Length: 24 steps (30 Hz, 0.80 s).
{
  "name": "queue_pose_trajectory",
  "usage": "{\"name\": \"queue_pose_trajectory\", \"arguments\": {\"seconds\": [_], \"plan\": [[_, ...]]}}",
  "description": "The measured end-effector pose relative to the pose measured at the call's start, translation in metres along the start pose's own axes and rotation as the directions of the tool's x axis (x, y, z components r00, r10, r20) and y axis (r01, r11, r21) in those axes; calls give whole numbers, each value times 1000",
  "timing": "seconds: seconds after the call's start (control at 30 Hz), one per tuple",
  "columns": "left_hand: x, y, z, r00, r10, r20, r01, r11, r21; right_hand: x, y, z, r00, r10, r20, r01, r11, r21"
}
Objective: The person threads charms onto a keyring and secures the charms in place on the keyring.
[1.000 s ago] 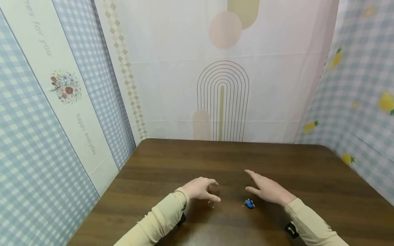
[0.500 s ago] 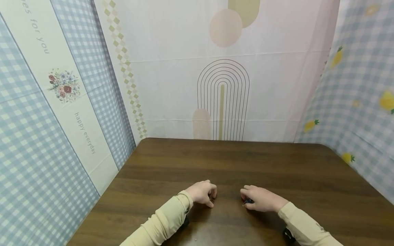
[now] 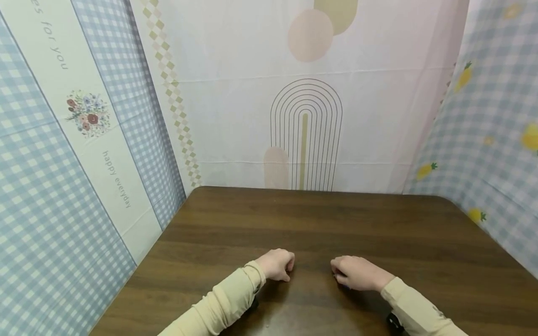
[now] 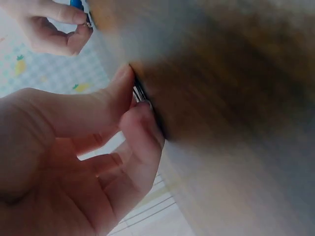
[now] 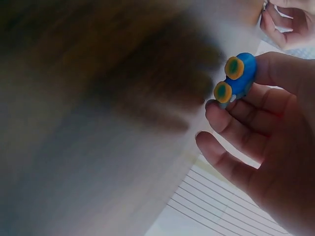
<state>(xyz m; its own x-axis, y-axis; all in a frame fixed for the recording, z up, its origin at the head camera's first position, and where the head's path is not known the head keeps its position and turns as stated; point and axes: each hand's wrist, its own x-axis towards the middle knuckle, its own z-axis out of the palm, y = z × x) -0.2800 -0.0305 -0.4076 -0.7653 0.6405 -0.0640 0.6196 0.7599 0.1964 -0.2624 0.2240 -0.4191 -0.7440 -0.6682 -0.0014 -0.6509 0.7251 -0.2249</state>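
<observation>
My left hand is low over the brown table, left of the middle. Its thumb and index finger pinch a thin metal ring, seen edge-on in the left wrist view at the table surface. Across a short gap, my right hand holds a small blue toy car with orange-rimmed green wheels between thumb and fingers. The right wrist view shows two of its wheels; in the head view the fingers cover nearly all of it. A small metal bit shows by the right fingertips.
The wooden table stretches away in front of both hands. Behind it hangs a pale cloth with printed arches. Checked cloths hang on the left and right.
Both hands have come down to the table, and their fingers have closed. The left has taken hold of the metal ring, the right of the blue toy car. The head view has tilted slightly.
</observation>
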Motion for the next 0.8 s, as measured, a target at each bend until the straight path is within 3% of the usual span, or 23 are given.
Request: {"name": "queue_pose_trajectory", "arguments": {"seconds": [0.3, 0.5, 0.6, 0.73, 0.8], "plan": [[1, -1, 1, 1000, 1, -13, 0, 1000, 25, -3, -1, -3, 1000, 15, -23, -15, 1000, 8], [-3, -5, 0, 999, 39, -23, -39, 999, 19, -1, -6, -5, 998, 17, -56, -14, 999, 50], [-7, -7, 0, 1000, 25, -6, -26, 995, -100, 2, -7, -3, 998, 8, -66, -2, 995, 98], [-10, -10, 0, 1000, 8, -10, -10, 965, -264, 6, -10, 0, 997, 17, -78, -4, 987, 161], [-10, -12, -1, 999, 29, -35, -38, 957, -287, 6, -12, 1, 996, 30, -79, -15, 983, 186]]}}
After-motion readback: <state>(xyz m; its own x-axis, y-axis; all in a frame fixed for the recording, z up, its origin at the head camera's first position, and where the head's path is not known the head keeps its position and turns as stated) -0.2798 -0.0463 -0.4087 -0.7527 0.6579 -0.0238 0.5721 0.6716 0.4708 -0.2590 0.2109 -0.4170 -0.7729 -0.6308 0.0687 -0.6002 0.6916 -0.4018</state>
